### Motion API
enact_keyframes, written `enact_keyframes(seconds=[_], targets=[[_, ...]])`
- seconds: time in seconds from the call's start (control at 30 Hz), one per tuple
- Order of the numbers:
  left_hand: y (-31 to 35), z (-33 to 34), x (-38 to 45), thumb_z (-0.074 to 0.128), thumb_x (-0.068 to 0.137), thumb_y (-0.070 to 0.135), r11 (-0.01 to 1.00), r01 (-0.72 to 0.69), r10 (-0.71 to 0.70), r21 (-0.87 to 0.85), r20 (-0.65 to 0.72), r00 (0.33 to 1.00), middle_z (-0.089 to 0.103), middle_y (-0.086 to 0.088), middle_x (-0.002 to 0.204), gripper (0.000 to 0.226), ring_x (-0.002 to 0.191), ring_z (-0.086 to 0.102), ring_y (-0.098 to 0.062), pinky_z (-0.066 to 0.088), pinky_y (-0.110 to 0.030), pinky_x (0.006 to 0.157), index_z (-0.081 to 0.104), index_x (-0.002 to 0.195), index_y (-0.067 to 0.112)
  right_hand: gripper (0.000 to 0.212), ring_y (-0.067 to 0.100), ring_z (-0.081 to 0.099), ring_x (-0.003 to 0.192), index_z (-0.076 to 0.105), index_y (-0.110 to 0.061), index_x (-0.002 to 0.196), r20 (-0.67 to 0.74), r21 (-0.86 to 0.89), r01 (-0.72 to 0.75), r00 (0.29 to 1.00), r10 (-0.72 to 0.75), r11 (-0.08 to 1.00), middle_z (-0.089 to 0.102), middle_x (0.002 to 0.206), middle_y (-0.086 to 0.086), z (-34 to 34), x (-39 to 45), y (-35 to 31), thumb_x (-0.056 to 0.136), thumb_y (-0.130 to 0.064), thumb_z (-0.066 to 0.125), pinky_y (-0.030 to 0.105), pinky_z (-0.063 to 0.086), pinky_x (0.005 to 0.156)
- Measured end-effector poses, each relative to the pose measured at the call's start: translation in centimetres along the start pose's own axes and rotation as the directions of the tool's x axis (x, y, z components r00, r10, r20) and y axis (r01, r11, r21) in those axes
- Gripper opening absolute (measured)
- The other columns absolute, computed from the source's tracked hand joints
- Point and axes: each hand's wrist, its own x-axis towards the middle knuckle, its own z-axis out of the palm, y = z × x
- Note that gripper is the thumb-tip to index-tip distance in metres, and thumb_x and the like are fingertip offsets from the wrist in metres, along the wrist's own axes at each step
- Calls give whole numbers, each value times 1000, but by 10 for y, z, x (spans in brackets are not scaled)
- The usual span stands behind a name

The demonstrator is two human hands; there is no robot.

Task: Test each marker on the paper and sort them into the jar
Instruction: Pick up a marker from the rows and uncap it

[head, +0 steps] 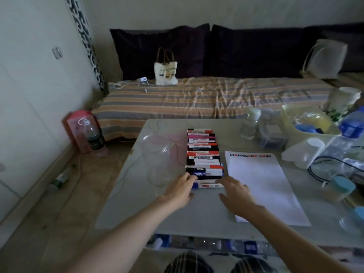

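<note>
The nearest marker (pixel 207 185) of the row, lying crosswise on the table (pixel 197 213) between clear jar (pixel 157 164) and paper (pixel 262 186), is met at each end by left hand (pixel 180 191) and right hand (pixel 235 194), though whether it is actually gripped cannot be told.

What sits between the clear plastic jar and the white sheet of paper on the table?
In the head view, the row of markers lies between the clear plastic jar and the white sheet of paper, with both hands at its near end.

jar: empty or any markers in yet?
Empty. The clear jar stands upright on the table, nothing inside; the markers lie stacked beside it.
</note>
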Motion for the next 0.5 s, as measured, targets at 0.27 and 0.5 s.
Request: enact_keyframes(seconds=[0.27,0.5], targets=[[-15,34,37,59,85,1,993,-45,50,109,-50,997,52,-6,115,32,102,56,-27,44,-34,78,55,115,13,35,18,45,125,58,-31,126,-67,-61,40,997,-44,997,51,133,-5,39,37,16,91,-37,61,34,37,99],[-9,17,26,55,91,7,995,-74,64,-62,-149,987,54,-5,115,23,101,56,-26,45,-37,81,56,113,12,29,22,54,103,67,-30,98,-177,-65,113,977,-123,991,56,111,-2,30,37,14,75,-43,78,38,44,85]])
